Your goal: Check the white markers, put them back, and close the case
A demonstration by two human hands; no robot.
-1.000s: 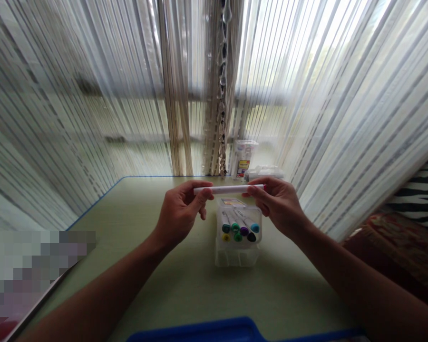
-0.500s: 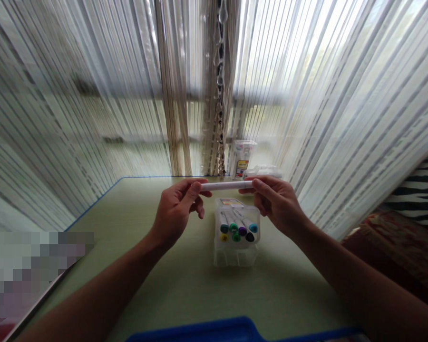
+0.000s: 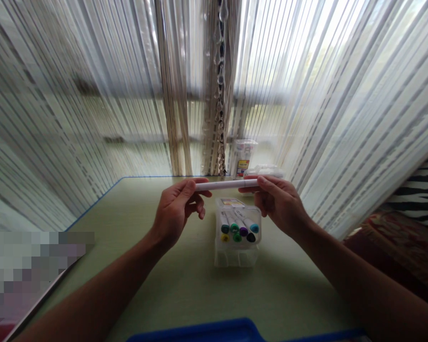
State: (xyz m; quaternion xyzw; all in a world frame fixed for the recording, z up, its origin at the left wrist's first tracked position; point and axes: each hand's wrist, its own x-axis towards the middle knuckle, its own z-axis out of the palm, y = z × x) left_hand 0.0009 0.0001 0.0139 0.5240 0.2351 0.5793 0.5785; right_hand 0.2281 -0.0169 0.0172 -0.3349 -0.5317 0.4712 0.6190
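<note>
A white marker (image 3: 227, 185) is held level above the table, one end pinched in my left hand (image 3: 177, 210) and the other in my right hand (image 3: 279, 204). Both hands are closed on it with thumb and fingers. Just below stands a clear plastic marker case (image 3: 237, 237) holding several markers with coloured caps: teal, green, purple, blue, yellow and black.
The green table (image 3: 185, 280) has a blue edge. Striped sheer curtains (image 3: 92, 104) hang close behind and to both sides. A small clear container (image 3: 243, 156) and a white packet (image 3: 267, 170) sit at the back. A blue tray edge (image 3: 199, 331) lies nearest me.
The marker has risen slightly, and my right hand's grip has moved a little along it. The case has not moved.
</note>
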